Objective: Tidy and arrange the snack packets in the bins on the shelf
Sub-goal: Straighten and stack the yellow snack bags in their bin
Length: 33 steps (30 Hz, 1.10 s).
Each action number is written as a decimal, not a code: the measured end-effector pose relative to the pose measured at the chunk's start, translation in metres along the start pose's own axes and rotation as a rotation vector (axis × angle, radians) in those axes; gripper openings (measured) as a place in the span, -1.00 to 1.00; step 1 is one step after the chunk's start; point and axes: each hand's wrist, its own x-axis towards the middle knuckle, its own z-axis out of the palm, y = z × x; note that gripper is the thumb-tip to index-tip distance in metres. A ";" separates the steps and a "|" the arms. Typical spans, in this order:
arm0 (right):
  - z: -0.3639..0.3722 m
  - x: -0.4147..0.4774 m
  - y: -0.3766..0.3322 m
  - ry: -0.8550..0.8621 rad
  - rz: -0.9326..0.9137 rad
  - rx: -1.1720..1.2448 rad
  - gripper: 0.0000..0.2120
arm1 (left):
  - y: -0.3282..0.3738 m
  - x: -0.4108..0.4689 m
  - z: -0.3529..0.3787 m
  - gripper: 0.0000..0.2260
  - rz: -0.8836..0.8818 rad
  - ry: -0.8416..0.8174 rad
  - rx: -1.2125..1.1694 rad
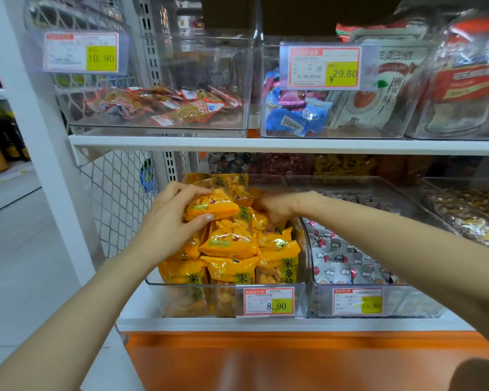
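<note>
Both hands work in the bin [156,294] of yellow packets [229,241]. My left hand [172,218] grips one packet [212,207] atop the heap, likely to straighten it. My right hand [277,207] digs among others, its grip hidden.

Four red-bordered price tags with yellow price boxes face forward: one reading 10.90 [81,52] at upper left, one reading 29.80 [323,67] at upper right, one reading 8.90 [268,301] low in the middle, and one reading 15.80 [357,301] just to its right. A white wire mesh panel [116,198] closes the left side, beside a white post [40,153]. A slotted metal upright [150,40] stands behind. Below runs an orange panel [266,359]. Pale floor tiles [20,263] spread leftward toward dark bottles [9,136].
</note>
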 end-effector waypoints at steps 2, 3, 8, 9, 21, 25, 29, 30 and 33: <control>-0.007 -0.012 0.003 0.068 -0.023 0.098 -0.40 | 0.000 0.000 0.000 -0.62 0.001 0.000 0.008; -0.013 -0.021 0.005 0.123 -0.043 0.180 -0.40 | 0.000 0.000 0.000 -0.62 0.001 0.000 0.009; -0.028 -0.055 0.009 -0.070 -0.154 0.394 -0.71 | 0.000 0.002 0.000 -0.63 0.002 -0.005 0.004; -0.026 -0.060 0.004 -0.123 -0.156 0.336 -0.66 | 0.000 0.002 0.000 -0.63 0.001 -0.006 0.002; -0.009 -0.042 -0.019 -0.043 -0.087 -0.205 -0.71 | 0.004 0.001 -0.002 -0.62 -0.020 -0.017 0.014; -0.017 -0.040 -0.010 0.038 -0.063 -0.091 -0.49 | 0.005 0.001 -0.001 -0.61 -0.021 -0.017 0.012; -0.004 -0.037 -0.013 0.081 -0.089 -0.274 -0.56 | 0.005 0.000 -0.002 -0.60 -0.022 -0.020 0.004; -0.002 -0.038 -0.014 0.095 -0.093 -0.301 -0.58 | 0.005 0.000 -0.002 -0.60 -0.022 -0.020 0.003; -0.001 -0.042 -0.012 0.106 -0.095 -0.294 -0.58 | 0.005 -0.001 -0.002 -0.60 -0.017 -0.019 0.001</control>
